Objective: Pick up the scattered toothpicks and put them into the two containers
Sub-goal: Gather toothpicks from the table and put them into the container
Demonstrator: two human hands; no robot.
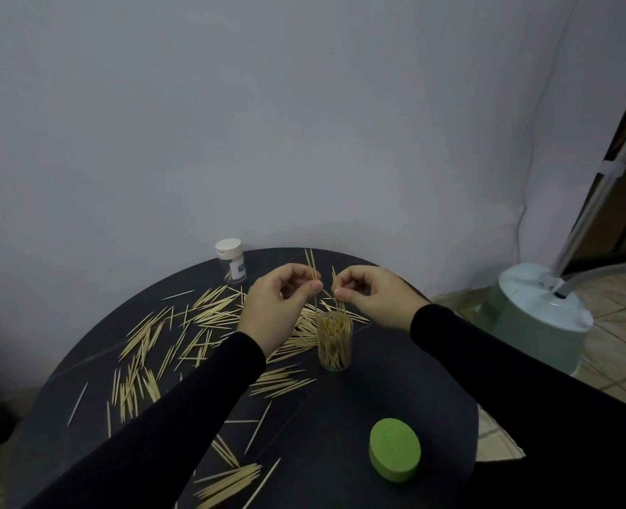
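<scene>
A clear open container (334,343), partly filled with toothpicks, stands near the middle of the round dark table (396,391). Just above its mouth my left hand (278,306) pinches a few upright toothpicks (313,273). My right hand (370,299) pinches another small bunch of toothpicks (336,288) pointing down toward the container. Many loose toothpicks (179,336) lie scattered over the table's left and front. A second clear container (231,260) with a white lid stands at the table's far edge.
A green lid (395,450) lies on the table at the front right. A pale green appliance base (539,317) with a hose stands on the tiled floor to the right. A grey wall is behind the table.
</scene>
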